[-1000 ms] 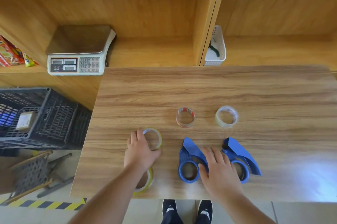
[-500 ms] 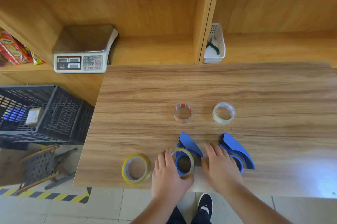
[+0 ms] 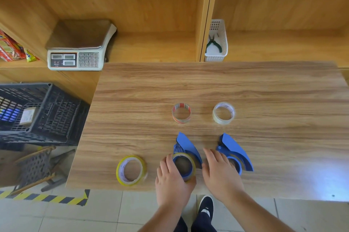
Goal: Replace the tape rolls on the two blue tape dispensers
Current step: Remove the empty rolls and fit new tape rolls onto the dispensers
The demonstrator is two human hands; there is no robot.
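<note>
Our left hand (image 3: 172,178) clamped a yellow roll (image 3: 186,165) on the left dispenser (image 3: 186,146); our right hand (image 3: 220,173) lay flat, fingers apart.

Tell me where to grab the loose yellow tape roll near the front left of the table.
The yellow tape roll lies flat on the table with its open core facing up and bare wood all round it. Probably best: come straight down, one finger inside the core, thumb on the outer rim, pinching the near wall.
</note>
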